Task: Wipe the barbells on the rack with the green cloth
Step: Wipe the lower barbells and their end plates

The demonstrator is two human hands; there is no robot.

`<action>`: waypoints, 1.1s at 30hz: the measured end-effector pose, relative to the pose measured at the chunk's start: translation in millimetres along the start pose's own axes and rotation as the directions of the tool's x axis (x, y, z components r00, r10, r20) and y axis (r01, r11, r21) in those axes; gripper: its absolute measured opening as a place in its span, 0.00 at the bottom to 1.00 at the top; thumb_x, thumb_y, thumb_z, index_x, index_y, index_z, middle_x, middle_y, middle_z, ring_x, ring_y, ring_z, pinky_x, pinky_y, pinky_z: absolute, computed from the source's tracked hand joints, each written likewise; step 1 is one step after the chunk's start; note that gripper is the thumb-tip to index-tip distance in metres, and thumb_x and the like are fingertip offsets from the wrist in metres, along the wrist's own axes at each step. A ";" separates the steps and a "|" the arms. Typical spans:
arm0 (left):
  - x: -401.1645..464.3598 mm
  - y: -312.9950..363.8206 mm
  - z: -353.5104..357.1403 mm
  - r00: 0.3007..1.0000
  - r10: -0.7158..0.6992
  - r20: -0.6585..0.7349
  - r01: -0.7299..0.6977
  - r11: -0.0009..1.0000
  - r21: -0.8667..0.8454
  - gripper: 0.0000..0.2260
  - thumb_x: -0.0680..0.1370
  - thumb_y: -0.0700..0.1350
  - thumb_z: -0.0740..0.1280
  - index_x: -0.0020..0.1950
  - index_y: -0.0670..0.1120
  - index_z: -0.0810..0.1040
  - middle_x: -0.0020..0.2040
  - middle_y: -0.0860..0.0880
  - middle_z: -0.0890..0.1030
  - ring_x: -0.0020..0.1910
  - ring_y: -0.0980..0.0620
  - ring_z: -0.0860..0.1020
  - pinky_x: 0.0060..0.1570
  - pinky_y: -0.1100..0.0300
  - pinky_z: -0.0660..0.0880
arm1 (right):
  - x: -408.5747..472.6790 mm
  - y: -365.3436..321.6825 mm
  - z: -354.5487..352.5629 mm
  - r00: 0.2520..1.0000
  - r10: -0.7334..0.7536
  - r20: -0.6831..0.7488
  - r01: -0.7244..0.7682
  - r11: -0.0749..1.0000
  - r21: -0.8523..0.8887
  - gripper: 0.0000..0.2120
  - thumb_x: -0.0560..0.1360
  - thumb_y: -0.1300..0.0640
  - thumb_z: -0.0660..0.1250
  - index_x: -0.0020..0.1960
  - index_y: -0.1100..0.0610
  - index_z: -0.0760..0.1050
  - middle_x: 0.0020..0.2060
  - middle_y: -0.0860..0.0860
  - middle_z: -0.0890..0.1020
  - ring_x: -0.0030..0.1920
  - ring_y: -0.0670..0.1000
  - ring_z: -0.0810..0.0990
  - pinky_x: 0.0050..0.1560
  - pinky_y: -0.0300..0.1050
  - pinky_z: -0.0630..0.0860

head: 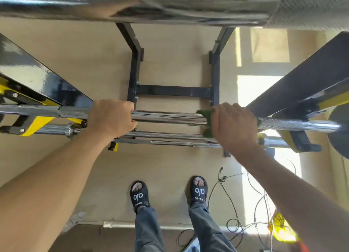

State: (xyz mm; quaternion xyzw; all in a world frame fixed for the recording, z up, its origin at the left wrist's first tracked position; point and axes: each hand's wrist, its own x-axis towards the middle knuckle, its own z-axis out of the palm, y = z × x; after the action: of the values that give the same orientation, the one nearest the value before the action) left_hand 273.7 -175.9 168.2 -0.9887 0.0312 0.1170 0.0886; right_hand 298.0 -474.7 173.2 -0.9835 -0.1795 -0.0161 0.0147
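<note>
Nearest the camera, two feet in black sandals [140, 195] stand on the pale floor [170, 168], with grey trouser legs below them in the view. Thin dark cords [234, 210] lie tangled on the floor to the right of the feet, and a yellow object at the lower right is too blurred to tell.

Both bare forearms reach forward to a chrome barbell [170, 116] that lies crosswise on a black and yellow rack [306, 85]. The left hand [111, 116] grips the bar just left of its smooth middle part, fingers [124, 105] curled over the top and pressed together, beside the knurled stretch. The right hand [233, 122] grips the same bar further right, its fingers curled round it and pinching the green cloth [204, 113] against the metal. The cloth shows as a green edge at the thumb side of the hand, a flap hanging below the bar, and a small bit at the far side of the hand. The hands are well apart, with bare shiny bar between them.

Just below this bar, more chrome bars [166, 138] lie on lower pegs of the rack. Beyond, the rack's black base frame [173, 90] stands on the floor, with bright patches of sunlight to the right. Along the top edge another bar, very close to the camera, is blurred.
</note>
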 end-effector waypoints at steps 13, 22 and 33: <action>0.9 -0.6 5.1 0.999 0.036 -0.003 -0.036 0.999 -0.019 0.11 0.73 0.56 0.70 0.37 0.51 0.73 0.28 0.53 0.72 0.29 0.49 0.72 0.34 0.58 0.63 | 59.0 -84.5 -3.5 0.863 -0.029 0.504 -0.019 0.996 0.089 0.14 0.81 0.56 0.52 0.41 0.55 0.72 0.34 0.50 0.76 0.33 0.50 0.74 0.33 0.44 0.66; 0.1 -1.8 4.0 0.998 0.056 -0.010 -0.056 0.998 -0.019 0.12 0.73 0.56 0.70 0.37 0.52 0.71 0.28 0.54 0.70 0.28 0.50 0.72 0.34 0.59 0.64 | 55.9 -90.4 -8.4 0.863 -0.074 0.500 0.002 0.990 0.143 0.15 0.81 0.55 0.50 0.47 0.56 0.74 0.37 0.50 0.75 0.35 0.52 0.72 0.37 0.47 0.67; 1.2 -1.1 2.0 1.000 0.012 0.025 -0.013 1.000 0.012 0.10 0.74 0.57 0.66 0.41 0.52 0.73 0.31 0.53 0.71 0.32 0.49 0.71 0.35 0.57 0.64 | 67.4 -113.9 -2.0 0.853 0.065 0.518 -0.159 0.977 0.139 0.13 0.78 0.55 0.54 0.37 0.55 0.71 0.35 0.51 0.75 0.36 0.51 0.75 0.41 0.47 0.71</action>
State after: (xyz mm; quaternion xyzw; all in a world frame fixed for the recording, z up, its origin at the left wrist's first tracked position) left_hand 274.5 -174.6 166.2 -0.9863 0.0369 0.1298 0.0944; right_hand 320.7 -344.5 180.3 -0.9560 -0.1201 0.2619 0.0547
